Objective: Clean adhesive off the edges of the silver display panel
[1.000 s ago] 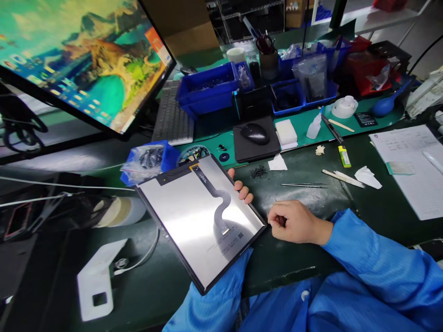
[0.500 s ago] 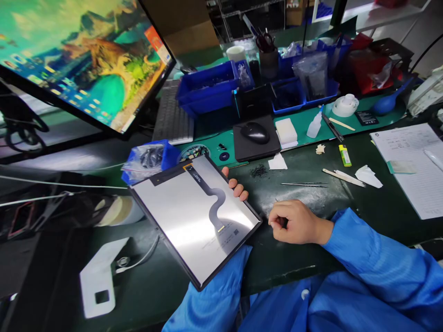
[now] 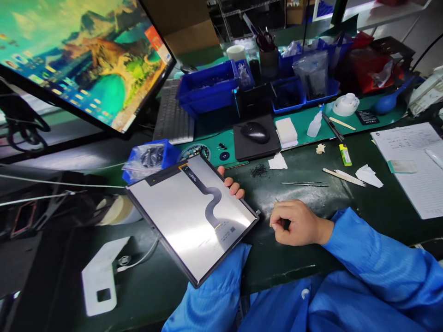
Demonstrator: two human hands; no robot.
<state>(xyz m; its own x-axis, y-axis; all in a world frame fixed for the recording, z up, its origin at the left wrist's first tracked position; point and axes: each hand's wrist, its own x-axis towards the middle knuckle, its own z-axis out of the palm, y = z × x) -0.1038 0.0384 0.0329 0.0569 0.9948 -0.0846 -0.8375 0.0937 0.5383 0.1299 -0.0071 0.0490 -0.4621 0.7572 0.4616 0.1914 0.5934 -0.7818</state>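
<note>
My left hand [image 3: 231, 183] holds a tablet display panel [image 3: 166, 207] from underneath, its fingertips curled over the upper right edge and the rest hidden behind the panel. The panel's silvery back faces up, tilted above the bench. A dark ribbon cable [image 3: 212, 196] winds in an S across that back. To the right, my right hand [image 3: 294, 222] rests near the bench top, apart from the panel. Its fingers are curled in against the thumb, with nothing showing in them. Tweezers [image 3: 304, 184] lie just beyond that hand.
Behind the hands lie a black mouse [image 3: 255, 132], a stack of white pads [image 3: 286, 132] and a dropper bottle [image 3: 314, 124]. Blue bins [image 3: 207, 90] line the back. A monitor [image 3: 90, 64] leans in at left, above a white bracket [image 3: 100, 281]. Papers [image 3: 411, 161] lie at right.
The display panel and my left hand have shifted slightly to the left. My right hand stays nearly in place, still curled.
</note>
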